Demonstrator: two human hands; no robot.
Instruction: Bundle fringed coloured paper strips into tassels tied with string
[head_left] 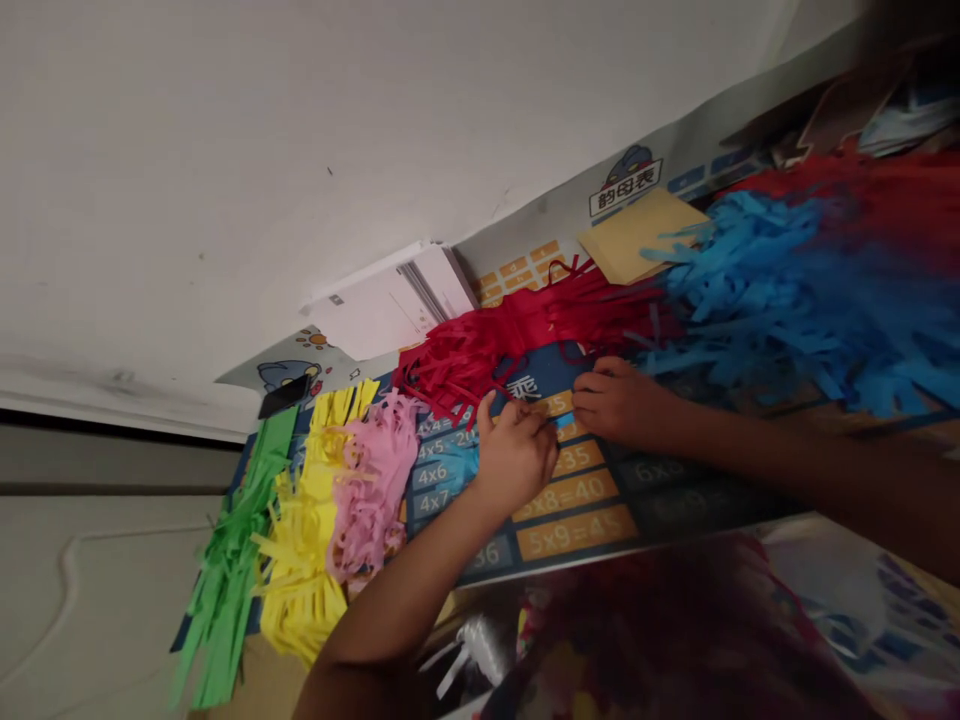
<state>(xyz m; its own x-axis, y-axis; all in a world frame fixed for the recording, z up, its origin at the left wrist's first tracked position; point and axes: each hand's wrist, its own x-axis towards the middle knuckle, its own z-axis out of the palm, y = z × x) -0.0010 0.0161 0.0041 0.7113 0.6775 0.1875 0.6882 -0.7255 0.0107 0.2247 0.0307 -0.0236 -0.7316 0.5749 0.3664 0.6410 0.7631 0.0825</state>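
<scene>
My left hand point(516, 455) and my right hand point(616, 400) meet over a blue multiplication-table mat point(577, 500). Both have their fingers pinched together on a small blue paper strip point(564, 420) held between them. A heap of red paper strips point(517, 340) lies just beyond the hands. To the right spreads a big heap of blue paper strips point(787, 290). Left of my left hand lie pink strips point(375, 480), yellow strips point(304, 550) and green strips point(232, 580).
A white stack of paper point(390, 305) leans against the white wall point(300, 150) behind the red heap. A tan paper sheet point(637, 235) lies at the back. A small black object point(283, 396) sits by the green strips. Colourful plastic packaging point(675, 640) fills the near edge.
</scene>
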